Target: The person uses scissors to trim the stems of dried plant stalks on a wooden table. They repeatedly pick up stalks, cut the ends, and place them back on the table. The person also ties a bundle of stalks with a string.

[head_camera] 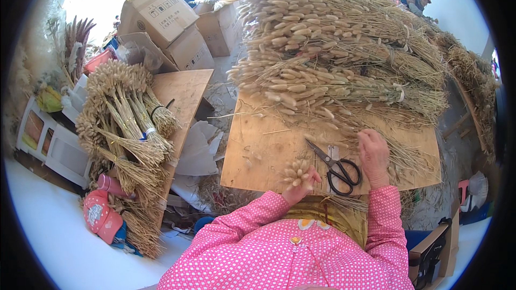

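Observation:
My left hand holds a small bunch of dried bunny-tail grass at the near edge of the wooden board; its heads face up and left, and its stems run right, over my lap. My right hand is over the right part of the board, fingertips curled together at loose grass stems; whether a stem is pinched between them cannot be told. Between my hands lie black-handled scissors, blades towards the upper left, over a pale strip. Beyond them large bundles of bunny-tail grass are piled across the board.
Tied grass bundles lie on a second board at left, with a pink bottle and a pink cap beside them. Cardboard boxes stand beyond. A person in a red cap is at the far right.

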